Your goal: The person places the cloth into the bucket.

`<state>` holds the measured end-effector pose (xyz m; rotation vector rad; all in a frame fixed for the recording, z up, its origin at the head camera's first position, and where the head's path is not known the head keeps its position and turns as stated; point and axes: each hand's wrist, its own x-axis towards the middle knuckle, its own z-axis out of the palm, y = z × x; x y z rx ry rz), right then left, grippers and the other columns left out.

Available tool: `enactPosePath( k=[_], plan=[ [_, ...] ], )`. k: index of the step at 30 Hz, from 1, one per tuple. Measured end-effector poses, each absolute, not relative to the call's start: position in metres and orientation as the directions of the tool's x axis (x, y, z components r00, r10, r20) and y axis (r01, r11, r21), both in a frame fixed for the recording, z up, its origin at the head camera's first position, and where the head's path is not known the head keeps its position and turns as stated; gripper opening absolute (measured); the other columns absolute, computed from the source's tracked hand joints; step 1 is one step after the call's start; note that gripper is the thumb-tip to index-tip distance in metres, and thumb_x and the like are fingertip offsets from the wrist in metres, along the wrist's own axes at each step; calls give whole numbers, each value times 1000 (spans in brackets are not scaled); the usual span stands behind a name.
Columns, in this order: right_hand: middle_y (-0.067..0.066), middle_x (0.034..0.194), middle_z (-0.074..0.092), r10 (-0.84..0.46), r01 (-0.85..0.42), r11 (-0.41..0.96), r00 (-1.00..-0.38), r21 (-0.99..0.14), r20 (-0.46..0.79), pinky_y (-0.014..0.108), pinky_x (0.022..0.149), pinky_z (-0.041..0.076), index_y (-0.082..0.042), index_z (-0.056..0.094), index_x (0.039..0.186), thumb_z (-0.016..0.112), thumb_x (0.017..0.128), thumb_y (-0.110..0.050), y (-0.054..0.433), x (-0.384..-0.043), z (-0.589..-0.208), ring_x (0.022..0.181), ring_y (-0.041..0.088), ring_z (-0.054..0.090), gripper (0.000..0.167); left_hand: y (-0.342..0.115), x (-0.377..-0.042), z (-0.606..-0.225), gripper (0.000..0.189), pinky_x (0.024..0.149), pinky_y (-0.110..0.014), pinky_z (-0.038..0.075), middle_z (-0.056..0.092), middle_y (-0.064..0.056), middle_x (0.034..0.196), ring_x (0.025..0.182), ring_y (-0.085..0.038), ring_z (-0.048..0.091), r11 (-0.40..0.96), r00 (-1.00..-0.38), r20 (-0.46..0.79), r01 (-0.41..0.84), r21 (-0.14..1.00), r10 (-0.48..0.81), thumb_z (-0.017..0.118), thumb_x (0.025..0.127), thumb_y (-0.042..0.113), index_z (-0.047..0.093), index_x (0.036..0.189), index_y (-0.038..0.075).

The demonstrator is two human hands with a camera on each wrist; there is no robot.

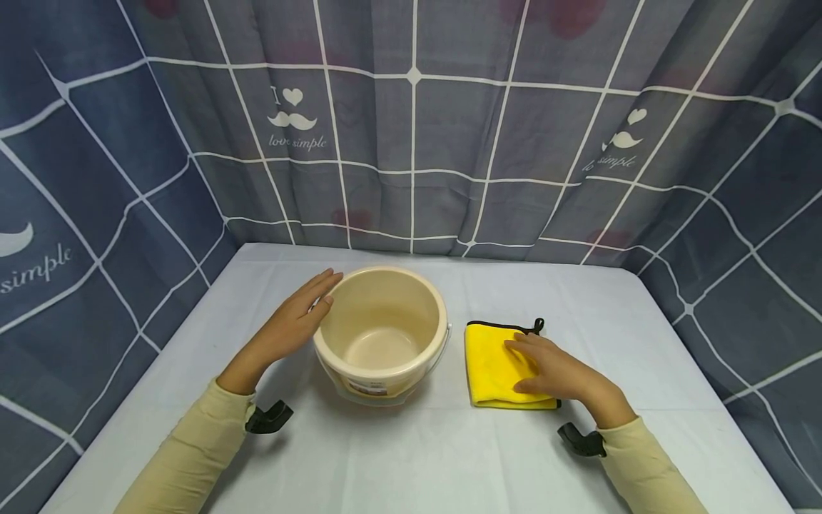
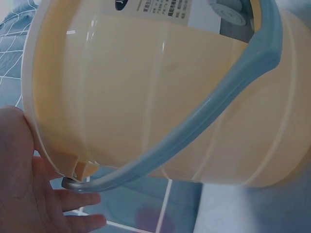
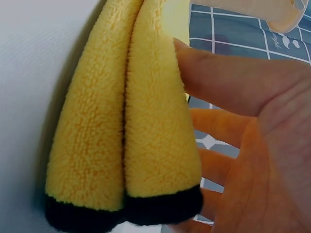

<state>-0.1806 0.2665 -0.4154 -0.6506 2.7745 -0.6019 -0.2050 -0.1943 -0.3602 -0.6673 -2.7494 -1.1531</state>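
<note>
A cream plastic bucket (image 1: 385,314) stands upright on the table, its inside bare to the bottom. My left hand (image 1: 298,318) lies along the bucket's left rim with straight fingers. In the left wrist view the bucket's grey handle (image 2: 194,119) hangs down across the outer wall, and a printed label (image 2: 170,12) shows. To the right lies a folded yellow towel (image 1: 491,364) with black edging and a small black loop. My right hand (image 1: 546,364) rests on top of it, fingers spread and loosely bent. The towel's thick fluffy folds (image 3: 121,111) fill the right wrist view.
A white cloth (image 1: 411,457) covers the table. Grey-blue checked curtains (image 1: 449,128) with white lines hang behind it and on both sides. Black wrist mounts (image 1: 268,417) stick out from both sleeves.
</note>
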Motion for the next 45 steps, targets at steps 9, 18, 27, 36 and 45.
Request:
enactPosePath(
  k=[9,18,27,36,45],
  plan=[
    [31,151,40,-455,-358,831,-878,-426,-149,64,111,28,4,52,144,84,84,-22,268,-182,-419,140,50,33,73,-194,-206,-364,50,118,-59,17,27,-17,164,151,-36,21,579,-901,235,416,701,364,39,111,25,37,157,6],
    [31,153,38,-436,-343,843,-887,-415,-153,64,111,28,3,52,144,84,84,-22,267,-181,-423,141,50,32,73,-194,-207,-367,50,118,-57,20,33,-14,162,150,-34,24,519,-904,222,395,758,365,39,111,22,34,159,6],
    [28,149,45,-427,-357,859,-895,-367,-128,62,109,33,3,54,143,84,84,-22,265,-183,-425,137,48,39,70,-195,-208,-372,50,110,-56,33,40,-16,157,137,-33,43,478,-915,207,362,800,348,37,111,23,33,160,12],
    [26,144,50,-433,-374,858,-896,-352,-102,61,107,37,4,57,140,84,84,-21,265,-184,-426,133,47,44,67,-193,-209,-374,49,113,-57,26,38,-19,158,142,-33,36,396,-905,228,369,841,360,37,111,17,32,159,6],
    [22,139,55,-426,-376,864,-901,-335,-88,60,105,39,1,62,135,85,84,-22,264,-185,-426,128,44,50,61,-192,-210,-376,49,114,-35,27,34,-21,159,143,-34,33,337,-893,235,373,865,384,34,111,14,29,158,2]
  ],
)
